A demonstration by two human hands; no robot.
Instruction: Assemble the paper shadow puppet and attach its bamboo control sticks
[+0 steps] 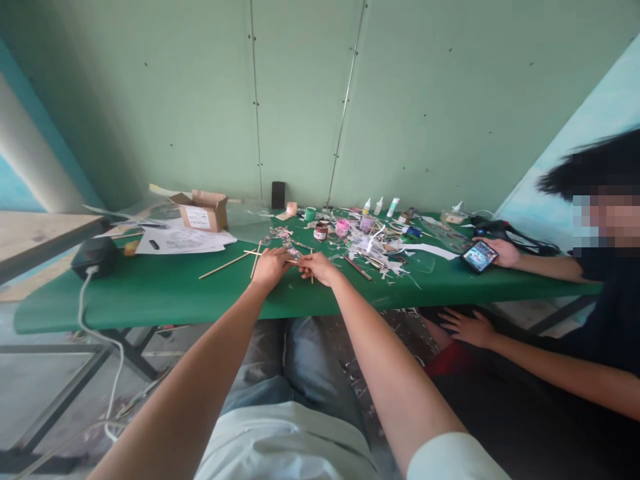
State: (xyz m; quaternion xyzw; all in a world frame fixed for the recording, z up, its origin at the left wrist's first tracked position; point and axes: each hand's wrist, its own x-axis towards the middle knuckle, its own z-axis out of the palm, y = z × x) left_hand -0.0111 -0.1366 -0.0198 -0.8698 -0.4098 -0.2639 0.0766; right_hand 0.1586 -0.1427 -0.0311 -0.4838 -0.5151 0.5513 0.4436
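My left hand (271, 268) is closed, its fingers around thin wooden sticks near the front of the green table. Beside it my right hand (318, 267) pinches a wooden stick, and the fingertips of both hands nearly meet. The grip itself is small in view and partly hidden by the fingers. To the left of my left hand a long wooden stick (225, 265) lies slantwise on the table. A shorter stick (257, 259) stands out close to my left knuckles. Just beyond the hands lies a patch of crumpled, patterned scraps (280, 233).
Paint jars, such as a dark red jar (321, 232) and a pink jar (343, 228), stand behind a heap of paper scraps (383, 250). A cardboard box (204, 212) sits on papers at left, near a black adapter (95, 257). At right, a person holds a phone (479, 256).
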